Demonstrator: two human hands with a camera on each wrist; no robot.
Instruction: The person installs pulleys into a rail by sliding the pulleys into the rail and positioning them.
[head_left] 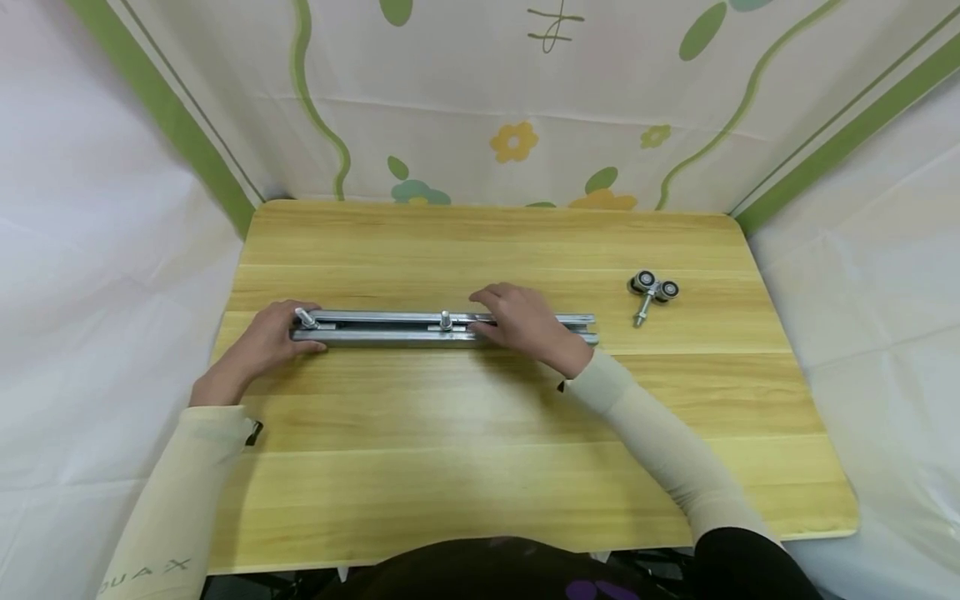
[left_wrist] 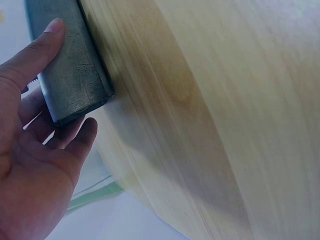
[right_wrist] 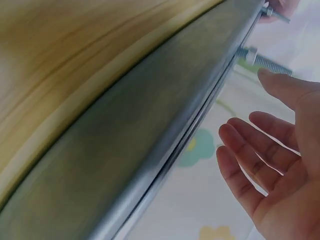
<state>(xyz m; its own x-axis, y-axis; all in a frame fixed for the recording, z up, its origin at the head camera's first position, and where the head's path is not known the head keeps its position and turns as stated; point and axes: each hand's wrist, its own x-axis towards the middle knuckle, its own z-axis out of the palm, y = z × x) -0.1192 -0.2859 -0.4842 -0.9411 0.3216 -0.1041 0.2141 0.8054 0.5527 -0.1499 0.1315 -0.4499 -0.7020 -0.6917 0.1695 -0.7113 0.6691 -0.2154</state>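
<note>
A steel channel rail [head_left: 382, 338] with a slot along its top lies crosswise on the table. My left hand [head_left: 258, 342] grips its left end, the thumb [left_wrist: 47, 45] flat on the near wall and the fingers around the far side and end. By that hand a threaded bolt [head_left: 306, 317] leans out of the slot. Another bolt [head_left: 446, 320], with a nut on it, rises from the slot near mid-rail. Just right of this second bolt, my right hand [head_left: 528, 327] is over the rail, its fingers loosely bent and holding nothing; the thumb tip is close to the bolt's threads [right_wrist: 275, 65].
A roller trolley [head_left: 654, 288] with black wheels and a threaded bolt lies on the wooden table [head_left: 480, 467], right of the rail. White cloth [head_left: 97, 250] hangs at both sides, and a flower-patterned cloth [head_left: 450, 83] stands behind the table's far edge.
</note>
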